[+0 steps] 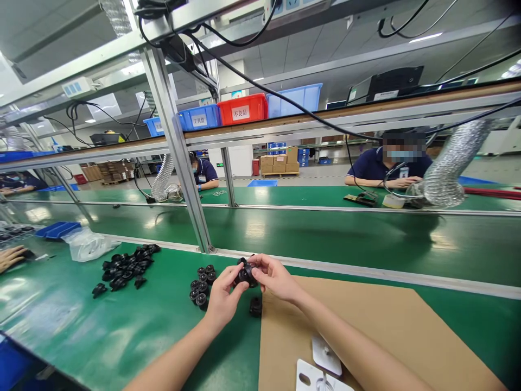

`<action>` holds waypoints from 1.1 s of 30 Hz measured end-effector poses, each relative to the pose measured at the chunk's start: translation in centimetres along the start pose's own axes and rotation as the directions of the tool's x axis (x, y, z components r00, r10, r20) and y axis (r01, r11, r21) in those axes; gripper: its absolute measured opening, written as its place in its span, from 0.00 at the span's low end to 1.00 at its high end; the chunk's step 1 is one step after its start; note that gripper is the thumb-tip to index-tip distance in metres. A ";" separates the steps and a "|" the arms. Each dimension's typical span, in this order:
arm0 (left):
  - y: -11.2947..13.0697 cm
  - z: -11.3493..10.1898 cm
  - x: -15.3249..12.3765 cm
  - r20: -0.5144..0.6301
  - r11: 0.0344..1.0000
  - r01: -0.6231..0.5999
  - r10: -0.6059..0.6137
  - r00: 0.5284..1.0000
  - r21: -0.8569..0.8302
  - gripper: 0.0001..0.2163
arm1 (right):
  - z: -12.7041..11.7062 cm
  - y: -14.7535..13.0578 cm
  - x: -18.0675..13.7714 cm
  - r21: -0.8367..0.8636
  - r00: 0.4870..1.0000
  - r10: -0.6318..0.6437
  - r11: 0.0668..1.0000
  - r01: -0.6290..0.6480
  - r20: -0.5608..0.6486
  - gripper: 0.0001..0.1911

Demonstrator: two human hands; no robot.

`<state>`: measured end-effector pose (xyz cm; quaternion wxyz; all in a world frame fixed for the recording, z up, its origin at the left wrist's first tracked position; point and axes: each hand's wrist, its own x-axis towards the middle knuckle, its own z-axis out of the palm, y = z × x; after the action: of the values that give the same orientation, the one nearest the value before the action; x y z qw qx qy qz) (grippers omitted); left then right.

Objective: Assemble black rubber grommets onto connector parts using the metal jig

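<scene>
My left hand (222, 297) and my right hand (273, 277) meet above the green bench, both pinching one small black round part (245, 274) between their fingertips. Just left of my hands stands a tight cluster of several small black round parts (202, 285). One more black part (255, 307) lies by the edge of the brown cardboard sheet (391, 331), under my right wrist. Farther left lies a loose pile of black parts (128, 266).
White flat pieces (325, 355) lie on the cardboard's near edge. A clear plastic bag (87, 244) and blue tray (57, 229) sit at the left, beside another person's hand (12, 257). An aluminium post (183, 163) rises ahead. A conveyor belt (345, 239) runs behind, with co-workers seated opposite.
</scene>
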<state>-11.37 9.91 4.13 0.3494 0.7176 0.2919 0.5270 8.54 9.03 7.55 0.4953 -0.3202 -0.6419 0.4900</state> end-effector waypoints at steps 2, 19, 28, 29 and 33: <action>0.0 0.0 0.0 0.010 1.000 -0.013 0.013 1.000 -0.004 0.20 | 0.3 -0.2 -0.2 -0.052 1.000 0.005 0.999 -0.006 -0.029 0.23; -0.2 0.0 0.2 -0.023 0.976 0.141 -0.146 0.989 -0.166 0.19 | -0.1 -1.2 -0.7 -0.456 0.949 -0.316 0.841 0.290 0.020 0.13; -0.3 -0.2 0.1 -0.042 0.994 0.077 -0.080 0.996 -0.076 0.18 | 0.0 -1.1 -0.7 -0.428 0.963 -0.269 0.871 0.241 -0.005 0.14; -0.3 -0.2 0.2 -0.046 0.995 0.070 -0.073 0.996 -0.064 0.18 | -0.1 -1.1 -0.7 -0.450 0.960 -0.280 0.857 0.251 0.001 0.14; -0.6 -0.3 0.2 -0.047 0.997 0.064 -0.065 0.997 -0.035 0.18 | -0.5 -0.9 -0.7 -0.502 0.944 -0.327 0.810 0.303 0.043 0.14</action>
<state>-11.59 10.44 3.84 0.3710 0.6889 0.3146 0.5374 9.29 8.27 8.22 0.4836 -0.3379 -0.7797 0.2099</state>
